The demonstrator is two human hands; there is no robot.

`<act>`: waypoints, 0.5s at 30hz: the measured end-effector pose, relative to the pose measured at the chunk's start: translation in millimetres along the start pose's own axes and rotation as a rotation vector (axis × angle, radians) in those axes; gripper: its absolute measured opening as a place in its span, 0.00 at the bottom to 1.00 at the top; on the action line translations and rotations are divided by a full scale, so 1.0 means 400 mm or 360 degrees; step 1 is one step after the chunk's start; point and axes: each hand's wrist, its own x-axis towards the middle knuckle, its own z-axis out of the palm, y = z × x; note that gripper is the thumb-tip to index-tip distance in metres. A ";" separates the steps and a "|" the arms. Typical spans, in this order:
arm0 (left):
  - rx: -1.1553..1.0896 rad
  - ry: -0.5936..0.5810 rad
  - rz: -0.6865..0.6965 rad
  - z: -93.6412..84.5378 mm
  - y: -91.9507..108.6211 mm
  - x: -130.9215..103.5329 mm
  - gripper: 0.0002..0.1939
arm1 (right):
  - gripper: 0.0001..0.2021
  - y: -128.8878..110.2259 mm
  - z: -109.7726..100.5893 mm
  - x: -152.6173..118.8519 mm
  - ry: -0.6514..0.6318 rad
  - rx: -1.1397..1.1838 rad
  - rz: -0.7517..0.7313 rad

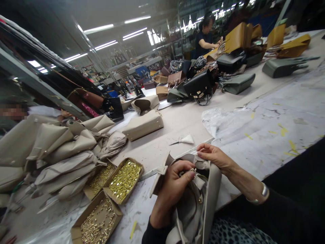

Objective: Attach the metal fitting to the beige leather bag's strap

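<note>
Hands work a soft beige leather bag (213, 189) at the table edge, the left (177, 176) pinching its inner lining, apparently, the right (212, 156) pinching its rim. Cardboard trays of gold-coloured metal studs (124, 179) sit nearby.

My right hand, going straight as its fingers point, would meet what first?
The right hand would likely meet the white pointed tool first, or pass above it; depth is unclear.

Gap between boxes (116, 222) and held bag (214, 189)
</note>
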 end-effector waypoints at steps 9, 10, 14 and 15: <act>-0.0146 0.0118 -0.0251 0.029 -0.009 -0.004 0.06 | 0.10 -0.045 0.010 -0.054 -0.0126 -0.0936 -0.0576; -0.0111 0.0145 -0.0226 0.031 -0.011 -0.005 0.06 | 0.09 -0.055 0.011 -0.064 -0.0161 -0.1152 -0.0737; -0.0003 0.0226 -0.0104 0.030 -0.015 -0.004 0.05 | 0.09 -0.086 0.017 -0.091 -0.0240 -0.2078 -0.1272; 0.0012 0.0249 -0.0086 0.028 -0.017 -0.002 0.05 | 0.08 -0.090 0.019 -0.092 -0.0262 -0.2275 -0.1347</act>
